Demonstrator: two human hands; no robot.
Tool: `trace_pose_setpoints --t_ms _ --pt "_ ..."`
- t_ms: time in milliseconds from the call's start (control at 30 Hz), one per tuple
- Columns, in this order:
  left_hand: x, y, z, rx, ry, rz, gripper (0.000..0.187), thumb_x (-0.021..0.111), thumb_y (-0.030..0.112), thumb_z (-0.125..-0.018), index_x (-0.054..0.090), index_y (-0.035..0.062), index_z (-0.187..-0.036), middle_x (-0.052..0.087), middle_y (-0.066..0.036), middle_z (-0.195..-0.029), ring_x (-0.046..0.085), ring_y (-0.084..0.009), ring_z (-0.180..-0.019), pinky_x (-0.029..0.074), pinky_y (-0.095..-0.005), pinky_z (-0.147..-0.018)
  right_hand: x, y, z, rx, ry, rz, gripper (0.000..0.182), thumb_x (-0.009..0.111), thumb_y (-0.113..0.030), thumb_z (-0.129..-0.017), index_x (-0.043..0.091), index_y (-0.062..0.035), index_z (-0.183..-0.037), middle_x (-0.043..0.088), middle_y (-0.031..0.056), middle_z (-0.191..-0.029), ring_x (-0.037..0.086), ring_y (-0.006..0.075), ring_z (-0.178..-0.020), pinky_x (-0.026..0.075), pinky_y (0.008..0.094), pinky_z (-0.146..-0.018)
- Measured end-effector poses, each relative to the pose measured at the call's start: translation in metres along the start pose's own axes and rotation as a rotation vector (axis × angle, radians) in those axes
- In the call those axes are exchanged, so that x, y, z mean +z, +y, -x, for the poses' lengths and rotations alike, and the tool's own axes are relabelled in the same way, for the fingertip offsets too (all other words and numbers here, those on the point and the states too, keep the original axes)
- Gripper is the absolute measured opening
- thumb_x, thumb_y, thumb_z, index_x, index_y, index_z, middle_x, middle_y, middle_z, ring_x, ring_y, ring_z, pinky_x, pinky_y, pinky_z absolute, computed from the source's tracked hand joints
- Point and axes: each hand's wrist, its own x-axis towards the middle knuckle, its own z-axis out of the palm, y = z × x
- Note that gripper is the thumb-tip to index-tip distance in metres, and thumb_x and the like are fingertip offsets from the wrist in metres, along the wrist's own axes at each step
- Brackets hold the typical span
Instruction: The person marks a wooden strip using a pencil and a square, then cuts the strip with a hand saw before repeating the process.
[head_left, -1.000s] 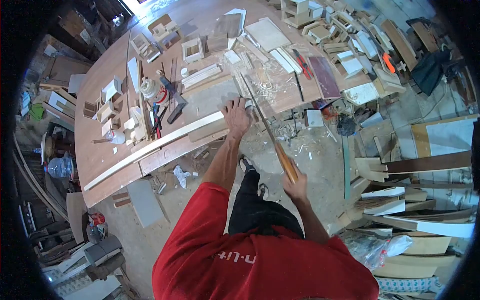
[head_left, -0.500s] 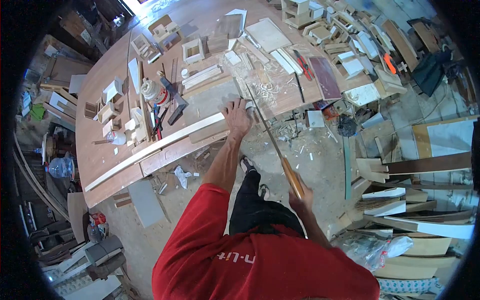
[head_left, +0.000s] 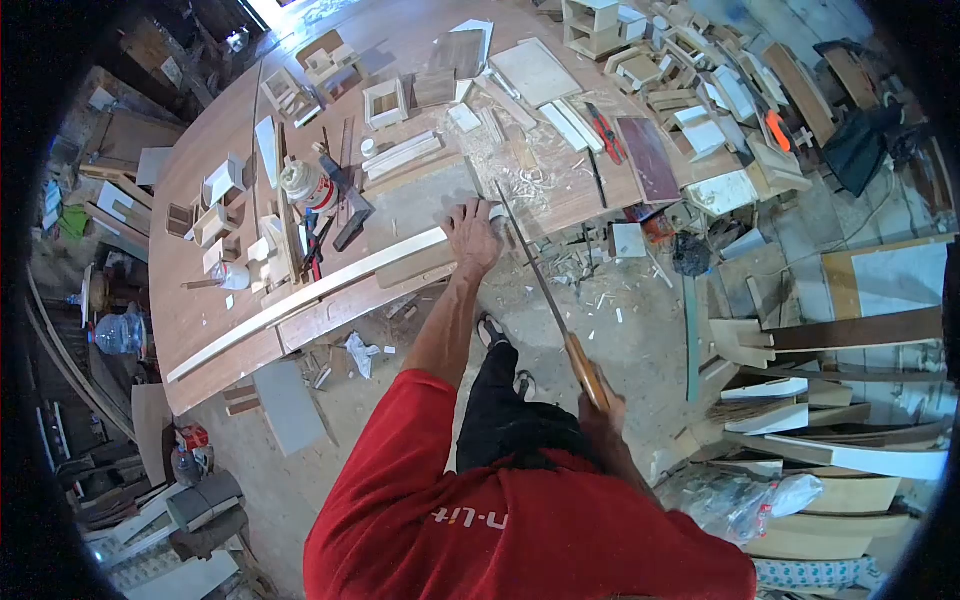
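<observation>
My left hand (head_left: 472, 238) presses down on a long pale wooden strip (head_left: 320, 299), its fingers curled over the strip near the right end. Along the workbench's front edge the strip runs off to the lower left. A short bit of the strip (head_left: 497, 211) shows just past my fingers. My right hand (head_left: 602, 412) is closed round the wooden handle of a handsaw (head_left: 540, 275). The narrow blade slants up and away, its far part right beside the strip's end.
On the workbench (head_left: 215, 330) stand a glue bottle (head_left: 305, 186), small wooden boxes (head_left: 385, 103) and a dark try square (head_left: 352, 222). Pliers with red handles (head_left: 607, 135) lie beyond wood shavings (head_left: 530, 180). Stacked boards (head_left: 830, 420) lean at the right; offcuts litter the floor.
My right hand has drawn the saw a little back toward my body and slightly right. My left hand keeps its place on the strip.
</observation>
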Motion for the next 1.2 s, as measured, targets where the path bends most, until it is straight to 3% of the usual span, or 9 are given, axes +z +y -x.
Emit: trace_pose_setpoints --t_ms 67,300,367,433,533,700,900,1000,1200 --pt "-0.003 -0.001 0.002 -0.007 -0.029 0.009 0.035 0.066 0.016 -0.073 0.057 0.0136 -0.107 0.053 -0.006 -0.111 0.044 -0.0293 -0.111 0.028 -0.0496 -0.097 -0.015 -0.018 0.003 0.186 -0.044 -0.143 0.052 0.056 -0.006 -0.079 0.050 -0.0005 -0.130 0.065 0.0210 -0.089 0.068 0.0308 -0.070 0.053 0.0368 -0.061" --pt "0.002 -0.003 -0.005 0.032 0.004 -0.019 0.036 0.065 0.017 -0.073 0.056 0.0132 -0.107 0.053 -0.007 -0.111 0.044 -0.0297 -0.108 0.028 -0.0474 -0.094 0.048 -0.011 -0.102 0.214 -0.022 -0.323 0.051 0.059 -0.006 -0.079 0.051 0.0021 -0.128 0.055 0.0262 -0.068 0.055 0.0288 -0.050 0.048 0.0335 -0.054" --pt "0.005 -0.005 0.002 0.026 0.008 -0.017 0.037 0.065 0.017 -0.072 0.055 0.0128 -0.108 0.052 -0.006 -0.111 0.044 -0.0296 -0.108 0.029 -0.0457 -0.092 0.024 -0.006 -0.055 0.329 -0.122 -0.244 0.051 0.059 -0.006 -0.079 0.051 0.0030 -0.128 0.060 0.0257 -0.077 0.063 0.0295 -0.059 0.050 0.0334 -0.058" --pt "0.008 -0.006 0.000 0.021 -0.013 -0.029 0.036 0.065 0.020 -0.074 0.055 0.0126 -0.108 0.052 -0.007 -0.112 0.044 -0.0301 -0.108 0.028 -0.0461 -0.092 0.007 -0.001 -0.007 0.113 0.012 -0.117 0.050 0.058 -0.006 -0.078 0.051 0.0024 -0.127 0.064 0.0240 -0.088 0.068 0.0302 -0.074 0.052 0.0346 -0.066" --pt "0.007 -0.006 -0.001 0.024 -0.017 -0.034 0.033 0.064 0.022 -0.077 0.055 0.0127 -0.108 0.052 -0.006 -0.113 0.044 -0.0304 -0.108 0.028 -0.0473 -0.092 0.001 -0.006 0.003 0.092 -0.003 0.012 0.049 0.057 -0.006 -0.079 0.052 0.0018 -0.127 0.065 0.0230 -0.097 0.068 0.0312 -0.086 0.053 0.0370 -0.072" --pt "-0.001 -0.001 0.002 0.000 -0.013 -0.016 0.040 0.067 0.015 -0.069 0.057 0.0138 -0.108 0.053 -0.007 -0.111 0.044 -0.0302 -0.109 0.028 -0.0474 -0.095 0.035 -0.015 -0.092 0.358 -0.097 -0.334 0.050 0.057 -0.006 -0.079 0.050 0.0000 -0.128 0.063 0.0262 -0.089 0.066 0.0365 -0.075 0.052 0.0330 -0.067" --pt "0.008 -0.002 0.000 0.002 0.040 -0.013 0.039 0.067 0.015 -0.068 0.057 0.0127 -0.106 0.053 -0.007 -0.110 0.044 -0.0302 -0.109 0.028 -0.0475 -0.095 -0.010 -0.017 0.007 0.264 -0.007 -0.267 0.049 0.056 -0.006 -0.080 0.052 0.0000 -0.129 0.065 0.0226 -0.092 0.066 0.0178 -0.070 0.051 0.0297 -0.064" --pt "0.011 -0.009 0.001 0.013 0.049 -0.018 0.037 0.067 0.015 -0.069 0.057 0.0125 -0.105 0.054 -0.007 -0.110 0.045 -0.0302 -0.109 0.028 -0.0477 -0.095 -0.012 -0.015 0.014 0.269 -0.067 -0.222 0.050 0.057 -0.007 -0.080 0.052 0.0001 -0.129 0.065 0.0218 -0.097 0.067 0.0153 -0.073 0.052 0.0294 -0.066" --pt "-0.002 -0.002 0.002 0.009 -0.036 -0.076 0.041 0.066 0.015 -0.068 0.055 0.0126 -0.108 0.051 -0.006 -0.113 0.043 -0.0300 -0.109 0.027 -0.0499 -0.096 0.040 -0.009 -0.090 0.295 -0.046 -0.359 0.050 0.058 -0.008 -0.079 0.051 -0.0010 -0.129 0.064 0.0228 -0.090 0.065 0.0311 -0.070 0.052 0.0342 -0.064"
